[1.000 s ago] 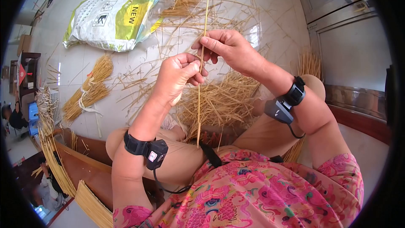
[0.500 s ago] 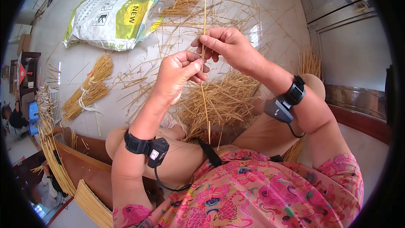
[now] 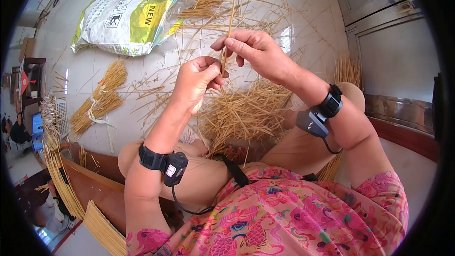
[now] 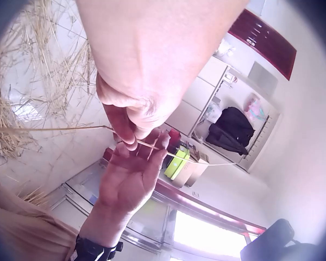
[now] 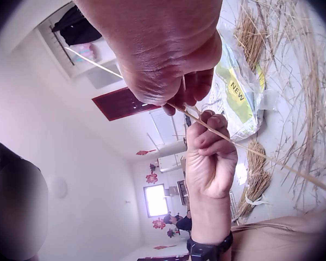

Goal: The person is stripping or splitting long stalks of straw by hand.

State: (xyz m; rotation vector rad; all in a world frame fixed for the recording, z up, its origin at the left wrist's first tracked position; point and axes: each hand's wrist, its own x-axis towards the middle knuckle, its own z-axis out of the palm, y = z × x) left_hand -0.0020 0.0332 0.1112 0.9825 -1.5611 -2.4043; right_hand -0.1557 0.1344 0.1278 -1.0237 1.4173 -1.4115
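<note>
One long thin straw stalk [image 3: 234,7] runs up and away from the hands in the head view. The left hand [image 3: 196,81] pinches it between thumb and curled fingers. Just above, the right hand [image 3: 253,50] has its thumb and forefinger at the same stalk, fingertips close to the left hand's. In the left wrist view the stalk [image 4: 60,129] crosses both hands, and the right hand [image 4: 127,179] shows its palm. The right wrist view shows the stalk [image 5: 271,159] slanting past the curled left hand [image 5: 212,157].
Below the hands lies a loose straw heap [image 3: 246,114]. A white and green bag [image 3: 118,19] is at the upper left, with a tied straw bundle [image 3: 102,97] beneath it. A metal door [image 3: 393,61] stands at the right, a brown wooden piece [image 3: 95,178] at the lower left.
The stalk's lower end no longer reaches the lap, and its upper part leans more to the right. Both hands have moved slightly left, with the right fingertips lower along the stalk.
</note>
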